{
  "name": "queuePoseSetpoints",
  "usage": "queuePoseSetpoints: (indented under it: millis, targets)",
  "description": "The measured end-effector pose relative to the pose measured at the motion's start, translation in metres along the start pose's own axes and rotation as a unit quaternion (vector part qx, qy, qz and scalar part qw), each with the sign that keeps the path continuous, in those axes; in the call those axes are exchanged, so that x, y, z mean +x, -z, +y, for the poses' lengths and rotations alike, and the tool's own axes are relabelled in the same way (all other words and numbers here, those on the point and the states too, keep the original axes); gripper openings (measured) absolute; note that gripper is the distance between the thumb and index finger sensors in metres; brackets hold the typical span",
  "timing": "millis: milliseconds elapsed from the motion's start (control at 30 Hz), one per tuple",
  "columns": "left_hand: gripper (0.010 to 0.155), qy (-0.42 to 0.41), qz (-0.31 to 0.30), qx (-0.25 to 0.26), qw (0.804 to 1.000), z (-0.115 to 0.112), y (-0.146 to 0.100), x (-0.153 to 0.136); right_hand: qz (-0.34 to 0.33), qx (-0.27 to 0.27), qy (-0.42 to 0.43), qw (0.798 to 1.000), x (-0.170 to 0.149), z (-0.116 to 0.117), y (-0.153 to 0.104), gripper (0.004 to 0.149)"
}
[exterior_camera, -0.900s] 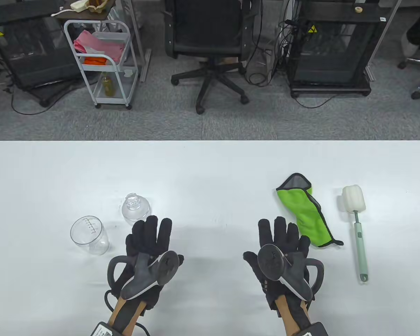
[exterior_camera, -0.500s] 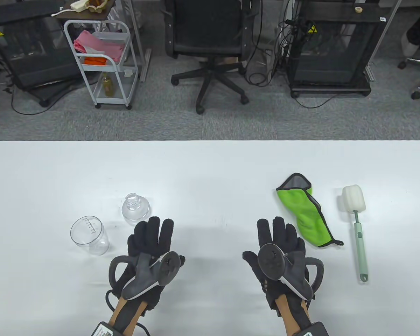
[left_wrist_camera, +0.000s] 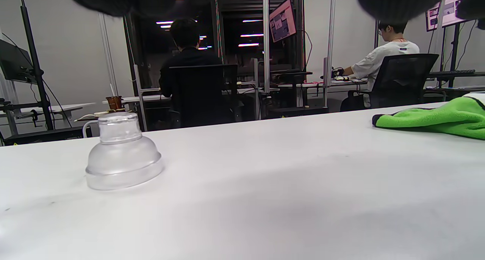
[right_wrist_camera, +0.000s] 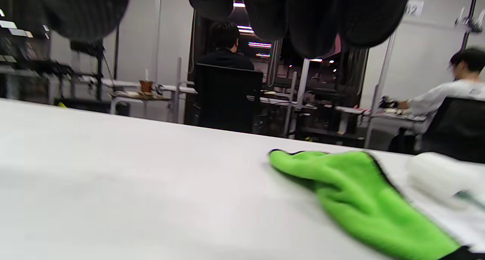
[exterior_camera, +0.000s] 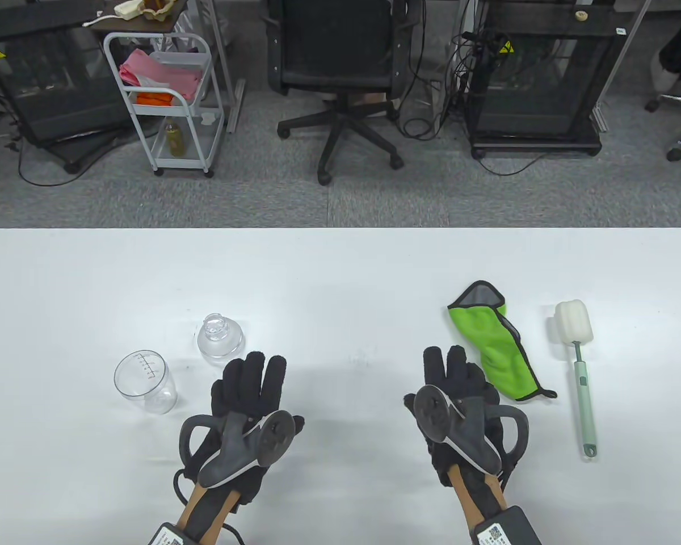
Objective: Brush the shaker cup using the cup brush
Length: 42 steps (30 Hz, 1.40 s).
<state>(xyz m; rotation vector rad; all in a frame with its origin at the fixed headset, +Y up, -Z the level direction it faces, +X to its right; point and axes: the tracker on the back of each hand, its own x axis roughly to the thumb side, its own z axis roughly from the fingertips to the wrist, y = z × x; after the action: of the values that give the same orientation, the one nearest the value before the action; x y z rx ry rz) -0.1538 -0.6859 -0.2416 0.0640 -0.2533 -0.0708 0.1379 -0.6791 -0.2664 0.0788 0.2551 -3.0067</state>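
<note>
The clear shaker cup [exterior_camera: 145, 381] stands upright at the table's left. Its clear domed lid [exterior_camera: 220, 338] sits beside it, also in the left wrist view [left_wrist_camera: 122, 152]. The cup brush [exterior_camera: 576, 369], with a white sponge head and pale green handle, lies at the right; its sponge shows blurred in the right wrist view [right_wrist_camera: 439, 176]. My left hand [exterior_camera: 251, 381] is open with fingers spread, empty, just in front of the lid. My right hand [exterior_camera: 457, 374] is open and empty, its fingers beside the green cloth.
A green cloth [exterior_camera: 496, 344] lies between my right hand and the brush; it shows in the right wrist view [right_wrist_camera: 356, 195] and left wrist view [left_wrist_camera: 439, 118]. An office chair [exterior_camera: 340, 74] and a white cart [exterior_camera: 167, 96] stand beyond the table's far edge.
Both hands have shifted slightly right. The right hand has turned toward the cloth and brush. Nothing was picked up.
</note>
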Motion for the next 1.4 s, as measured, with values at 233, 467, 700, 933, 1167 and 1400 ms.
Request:
queuePoseSetpoints:
  millis: [233,467,700,933,1167,1400]
  targets:
    - [0.094,-0.008,-0.008,0.016,1.000,0.004,-0.001,0.001,0.125,0.056,-0.098,0.986,-0.070,0.008,0.043,0.081]
    - [0.094,0.000,-0.008,0.012,1.000,0.004,-0.001,0.002,0.248,0.117,-0.138,0.952,-0.153,0.057,0.061,0.077]
    - [0.093,-0.001,-0.002,0.005,1.000,0.004,0.001,0.002,0.337,0.206,-0.134,0.909,-0.207,0.113,0.060,0.072]
    - [0.094,0.007,-0.004,0.000,1.000,0.002,0.004,0.005,0.349,0.237,-0.108,0.900,-0.212,0.132,0.060,0.058]
    - [0.094,0.005,-0.001,-0.003,1.000,0.003,0.004,0.005,0.372,0.234,-0.048,0.897,-0.214,0.130,0.057,0.055]
    - [0.094,0.002,-0.004,0.006,1.000,0.007,0.002,0.007,0.358,0.145,0.032,0.922,-0.204,0.089,0.055,0.056]
